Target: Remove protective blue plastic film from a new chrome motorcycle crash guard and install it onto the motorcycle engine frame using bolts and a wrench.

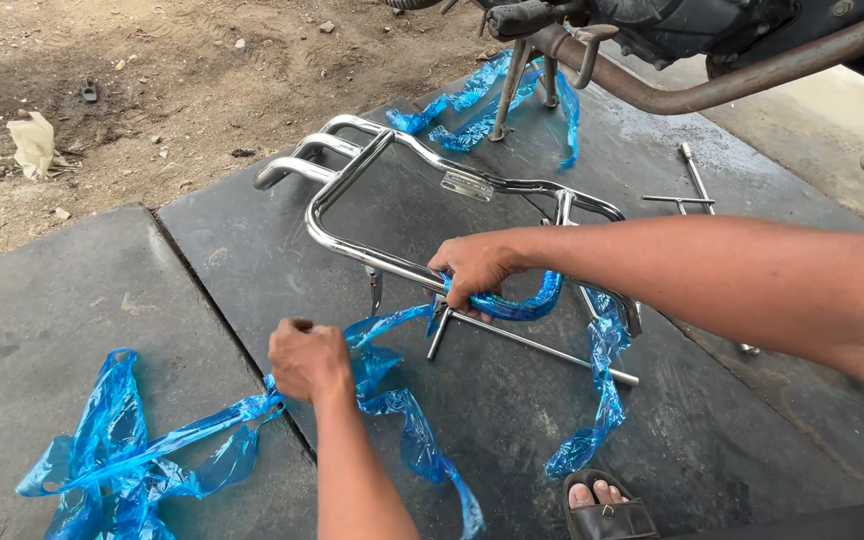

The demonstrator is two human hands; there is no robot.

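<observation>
A chrome tubular rack [352, 175] lies on a dark stone slab [252, 250]. Blue plastic wrap [512, 305] still clings to part of its near bar. My right hand [474, 270] grips that wrapped bar and the wrap on it. My left hand [309, 360] is closed on a long strip of the same blue wrap [392, 400], which stretches between both hands. More loose blue wrap [122, 460] trails off to the lower left.
A motorbike's underside and exhaust pipe [712, 90] hang over the far right, with blue wrap [472, 110] beneath. A metal T-wrench [697, 185] lies on the slab. A sandalled foot [602, 505] is at the bottom. Dirt ground [152, 80] lies beyond.
</observation>
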